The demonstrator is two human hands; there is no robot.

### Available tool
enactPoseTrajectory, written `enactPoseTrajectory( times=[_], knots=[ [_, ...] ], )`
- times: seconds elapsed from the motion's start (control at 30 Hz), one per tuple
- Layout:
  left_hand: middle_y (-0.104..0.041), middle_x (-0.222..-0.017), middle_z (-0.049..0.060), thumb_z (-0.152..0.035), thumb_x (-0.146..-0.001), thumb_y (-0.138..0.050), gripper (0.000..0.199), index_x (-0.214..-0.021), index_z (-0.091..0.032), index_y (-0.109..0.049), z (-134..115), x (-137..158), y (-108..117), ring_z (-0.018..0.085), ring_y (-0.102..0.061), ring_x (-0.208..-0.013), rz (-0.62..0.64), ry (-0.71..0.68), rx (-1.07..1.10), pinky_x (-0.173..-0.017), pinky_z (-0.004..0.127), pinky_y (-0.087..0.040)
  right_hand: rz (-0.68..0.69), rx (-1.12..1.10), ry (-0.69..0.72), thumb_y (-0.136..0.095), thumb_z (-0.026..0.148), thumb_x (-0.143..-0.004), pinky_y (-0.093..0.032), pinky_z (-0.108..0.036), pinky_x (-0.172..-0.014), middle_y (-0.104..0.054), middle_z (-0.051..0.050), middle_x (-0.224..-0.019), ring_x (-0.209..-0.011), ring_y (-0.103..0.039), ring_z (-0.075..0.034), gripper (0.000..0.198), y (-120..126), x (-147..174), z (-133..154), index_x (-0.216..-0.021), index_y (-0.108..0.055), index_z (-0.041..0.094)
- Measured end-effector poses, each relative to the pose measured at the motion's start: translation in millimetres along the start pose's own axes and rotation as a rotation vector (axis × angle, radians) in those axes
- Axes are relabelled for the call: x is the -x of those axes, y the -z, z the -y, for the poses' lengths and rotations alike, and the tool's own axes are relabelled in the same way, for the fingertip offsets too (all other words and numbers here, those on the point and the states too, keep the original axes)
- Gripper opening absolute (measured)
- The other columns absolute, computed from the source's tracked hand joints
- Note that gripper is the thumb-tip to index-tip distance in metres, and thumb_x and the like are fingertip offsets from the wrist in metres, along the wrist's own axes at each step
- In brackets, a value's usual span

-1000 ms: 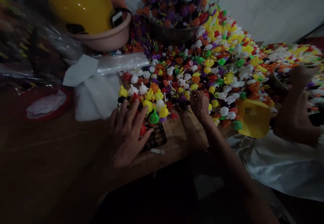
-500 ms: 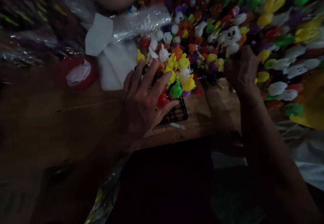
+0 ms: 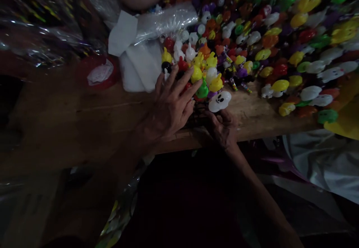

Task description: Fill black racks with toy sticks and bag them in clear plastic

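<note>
A bunch of small plastic figures in yellow, white, red and green stands upright at the table's middle, a yellow figure (image 3: pixel 215 82) among them. My left hand (image 3: pixel 172 107) lies against the bunch's near left side, its fingers stretched out and spread. Closed just below a white toy with a black-eyed skull face (image 3: pixel 220 101) is my right hand (image 3: pixel 223 126), at the bunch's near right edge. The toy's lower part is hidden by the fingers. Between my hands, the black grid rack under the bunch is mostly covered and dark.
Many loose coloured figures (image 3: pixel 280 85) crowd the table's right and far side. Left of the bunch lie clear plastic bags (image 3: pixel 141 68), a rolled plastic wrapping (image 3: pixel 168 20) and a red round dish (image 3: pixel 81 74) holding white paper. The wooden table edge (image 3: pixel 179 139) runs before me.
My right hand has moved left and nearer from the loose figures, bringing the white skull-faced toy to the bunch. My left hand stays at the bunch. The view has shifted slightly.
</note>
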State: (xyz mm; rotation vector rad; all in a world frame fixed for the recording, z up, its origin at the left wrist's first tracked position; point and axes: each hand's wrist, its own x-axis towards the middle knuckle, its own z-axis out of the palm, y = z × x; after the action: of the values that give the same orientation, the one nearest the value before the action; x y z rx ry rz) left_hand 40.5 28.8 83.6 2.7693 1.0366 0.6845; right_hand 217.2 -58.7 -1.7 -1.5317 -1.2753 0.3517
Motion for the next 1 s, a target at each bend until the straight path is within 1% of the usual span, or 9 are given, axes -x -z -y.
enactPoseTrajectory(
  times=[0.2,0.3,0.43,0.5,0.6,0.67,0.77,0.87,1.0],
  knots=[
    [-0.038,-0.162,0.007,-0.024,-0.099,-0.043,0.051,-0.15,-0.024,-0.048,0.3,0.3,-0.9,0.033,-0.028,-0.153,-0.014,-0.027,-0.053,-0.125,0.058,-0.017,0.02,-0.079,-0.006,-0.068,0.04,-0.09,-0.058,-0.037,-0.08,-0.075,-0.005,-0.093,-0.086,-0.07,-0.022,0.02,-11.9,0.3,-3.7,-0.097,-0.074,0.023],
    [-0.039,-0.162,0.008,-0.026,-0.1,-0.042,0.05,-0.15,-0.023,-0.048,1.3,-0.1,-3.8,0.033,-0.029,-0.153,-0.027,-0.049,-0.075,-0.125,0.056,-0.018,0.04,-0.048,-0.007,-0.066,0.038,-0.092,-0.056,-0.033,-0.075,-0.074,-0.003,-0.088,-0.08,-0.068,-0.019,0.019,-10.4,1.1,-5.5,-0.096,-0.074,0.021],
    [-0.039,-0.161,0.009,-0.031,-0.101,-0.043,0.053,-0.152,-0.021,-0.044,2.5,0.4,-3.7,0.033,-0.029,-0.153,-0.039,-0.064,-0.067,-0.125,0.057,-0.018,0.046,0.094,0.155,-0.064,0.032,-0.093,-0.053,-0.03,-0.066,-0.071,-0.004,-0.08,-0.071,-0.065,-0.018,0.015,-10.4,-1.5,-6.0,-0.089,-0.072,0.02],
    [-0.038,-0.162,0.011,-0.04,-0.1,-0.048,0.058,-0.154,-0.02,-0.04,1.3,0.2,0.9,0.035,-0.029,-0.153,-0.019,-0.07,-0.061,-0.125,0.058,-0.019,0.034,0.137,0.208,-0.061,0.034,-0.095,-0.053,-0.03,-0.066,-0.071,-0.005,-0.08,-0.071,-0.065,-0.018,0.017,-13.0,-2.6,-8.0,-0.089,-0.07,0.02],
    [-0.031,-0.164,0.014,-0.055,-0.092,-0.063,0.078,-0.157,-0.021,-0.036,-3.7,-3.4,10.4,0.04,-0.025,-0.153,0.008,-0.086,-0.075,-0.124,0.063,-0.018,0.054,0.182,0.214,-0.057,0.039,-0.097,-0.052,-0.03,-0.066,-0.068,-0.005,-0.077,-0.071,-0.063,-0.019,0.023,-18.3,-2.1,-14.0,-0.088,-0.067,0.021],
    [-0.029,-0.166,0.013,-0.057,-0.088,-0.068,0.083,-0.157,-0.023,-0.036,-7.5,-8.2,14.5,0.042,-0.023,-0.154,0.016,-0.121,-0.096,-0.124,0.066,-0.016,0.079,0.194,0.222,-0.055,0.041,-0.097,-0.051,-0.03,-0.066,-0.066,-0.005,-0.077,-0.071,-0.061,-0.019,0.024,-21.6,-0.7,-17.5,-0.089,-0.065,0.02],
    [-0.034,-0.164,0.009,-0.046,-0.09,-0.07,0.072,-0.153,-0.027,-0.042,-11.3,-15.5,13.8,0.04,-0.026,-0.153,0.038,-0.187,-0.11,-0.124,0.067,-0.017,0.074,0.22,0.245,-0.051,0.037,-0.098,-0.051,-0.032,-0.068,-0.065,-0.007,-0.082,-0.075,-0.06,-0.021,0.022,-23.5,1.6,-17.3,-0.094,-0.063,0.019],
    [-0.043,-0.159,0.008,-0.034,-0.093,-0.066,0.057,-0.147,-0.027,-0.052,-12.0,-19.3,6.7,0.04,-0.037,-0.148,0.058,-0.193,-0.099,-0.117,0.065,-0.034,0.08,0.276,0.274,-0.049,0.032,-0.099,-0.054,-0.032,-0.077,-0.067,-0.008,-0.09,-0.085,-0.063,-0.021,0.019,-22.7,2.2,-13.7,-0.1,-0.063,0.019],
    [-0.049,-0.154,0.011,-0.03,-0.098,-0.056,0.045,-0.142,-0.02,-0.058,-10.9,-20.0,-4.5,0.042,-0.046,-0.14,-0.005,-0.229,-0.115,-0.108,0.066,-0.043,0.22,0.34,0.278,-0.047,0.03,-0.101,-0.054,-0.032,-0.079,-0.067,-0.009,-0.093,-0.087,-0.062,-0.021,0.02,-25.0,-1.4,-16.8,-0.097,-0.064,0.019]
  ],
)
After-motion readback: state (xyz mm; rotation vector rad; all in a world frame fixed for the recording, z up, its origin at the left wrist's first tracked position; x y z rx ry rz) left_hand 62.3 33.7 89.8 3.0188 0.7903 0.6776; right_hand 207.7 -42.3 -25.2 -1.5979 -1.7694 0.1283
